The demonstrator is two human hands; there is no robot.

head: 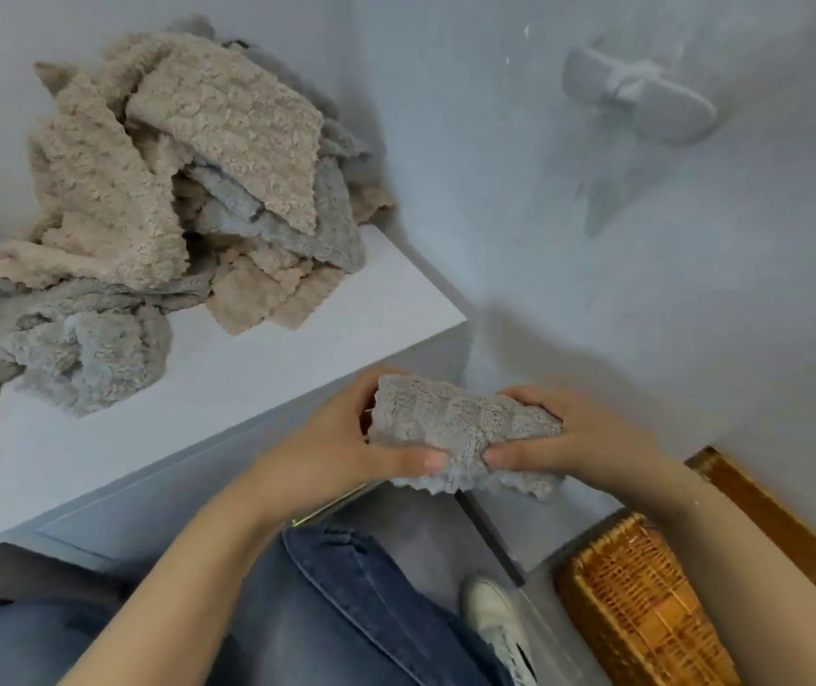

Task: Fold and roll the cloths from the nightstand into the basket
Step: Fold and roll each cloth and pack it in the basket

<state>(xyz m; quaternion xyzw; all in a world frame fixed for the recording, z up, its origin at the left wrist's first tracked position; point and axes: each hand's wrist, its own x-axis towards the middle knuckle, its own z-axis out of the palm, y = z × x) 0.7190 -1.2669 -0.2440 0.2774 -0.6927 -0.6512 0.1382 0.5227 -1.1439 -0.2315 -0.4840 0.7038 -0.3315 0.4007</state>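
Observation:
I hold a grey fluffy cloth (460, 428), bunched into a short roll, in the air off the nightstand's right corner. My left hand (346, 443) grips its left end with the thumb pressed on the front. My right hand (574, 438) grips the right end, thumb underneath. A loose flap hangs below the roll. A heap of beige and grey cloths (158, 215) lies on the white nightstand (297, 339), spilling over its left side. The wicker basket (643, 601) stands on the floor at the lower right, partly hidden by my right forearm.
A pale wall runs behind the nightstand, with a white fitting (638, 91) mounted at the upper right. A wooden frame edge (782, 522) borders the basket. My jeans-clad knees (346, 611) and a white shoe (500, 626) sit below the hands.

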